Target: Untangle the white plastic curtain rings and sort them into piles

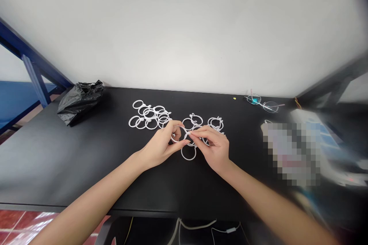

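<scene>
White rings (155, 113) lie in two clusters on a black table (94, 149). Over the nearer cluster, the left hand (164, 141) holds one ring (178, 126) in curled thumb and fingers; the right hand (213, 146) pinches its edge between closed fingertips.

Bag (81, 101) left on desk (161, 193); rings (155, 113) between; glasses (262, 104) right.

No text, label, brand, number or sign can be read. Toward the right edge of the desk (57, 153), pixel blocks cover the face of a flat item (290, 155), hiding any lettering, and on the white object (327, 159) just beside it, nearer that edge, the blue patches (323, 132) are too blurred to make out.
</scene>
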Demonstrator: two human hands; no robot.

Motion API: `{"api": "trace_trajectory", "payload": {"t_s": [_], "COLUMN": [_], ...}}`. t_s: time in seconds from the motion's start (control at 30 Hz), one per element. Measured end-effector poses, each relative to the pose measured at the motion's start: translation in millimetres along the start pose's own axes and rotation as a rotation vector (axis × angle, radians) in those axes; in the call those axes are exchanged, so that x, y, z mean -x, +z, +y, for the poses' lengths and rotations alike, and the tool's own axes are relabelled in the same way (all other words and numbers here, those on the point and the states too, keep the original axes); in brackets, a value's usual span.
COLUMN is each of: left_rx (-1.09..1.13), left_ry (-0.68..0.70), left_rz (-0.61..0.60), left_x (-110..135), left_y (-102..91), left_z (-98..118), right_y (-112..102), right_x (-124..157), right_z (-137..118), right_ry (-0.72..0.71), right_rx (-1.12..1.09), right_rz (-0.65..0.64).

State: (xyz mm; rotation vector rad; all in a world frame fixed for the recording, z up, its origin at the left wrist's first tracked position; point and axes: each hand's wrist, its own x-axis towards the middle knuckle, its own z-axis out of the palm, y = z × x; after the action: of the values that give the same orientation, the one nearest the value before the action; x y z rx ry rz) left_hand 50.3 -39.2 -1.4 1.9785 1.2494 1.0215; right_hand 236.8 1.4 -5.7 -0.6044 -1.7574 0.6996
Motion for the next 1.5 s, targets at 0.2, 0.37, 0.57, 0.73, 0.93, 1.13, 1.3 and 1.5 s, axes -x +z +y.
{"api": "trace_trajectory", "payload": {"t_s": [0.2,0.37,0.57,0.73,0.93,1.13,1.3,1.5], "left_rx": [-0.036,-0.073,-0.090,-0.137,-0.395,-0.637,-0.698,-0.713], "left_ry": [-0.016,-0.019,-0.020,-0.017,0.066,0.091,0.044,0.011], "left_rz": [0.007,0.010,0.019,0.019,0.127,0.146,0.097,0.071], "left_x": [0,-1,-3,-3,-6,-8,-6,-8], "left_y": [-1.2,-4.3,-5.9,-6.2,-5.8,-6.7,-5.3,-5.3], "left_z": [-1,1,3,2,-3,-13,-15,-13], "right_y": [0,0,0,0,-3,-11,-11,-10], "right_x": [-1,-1,0,0,-3,-3,1,1], "right_z": [1,1,1,0,5,23,28,25], "right_ry": [-0.039,-0.037,-0.035,-0.034,-0.031,0.052,0.105,0.129], "right_rx": [0.024,0.026,0.027,0.043,0.181,0.488,0.593,0.645], "right_rz": [-0.001,-0.012,-0.017,-0.026,-0.015,-0.142,-0.294,-0.357]}}
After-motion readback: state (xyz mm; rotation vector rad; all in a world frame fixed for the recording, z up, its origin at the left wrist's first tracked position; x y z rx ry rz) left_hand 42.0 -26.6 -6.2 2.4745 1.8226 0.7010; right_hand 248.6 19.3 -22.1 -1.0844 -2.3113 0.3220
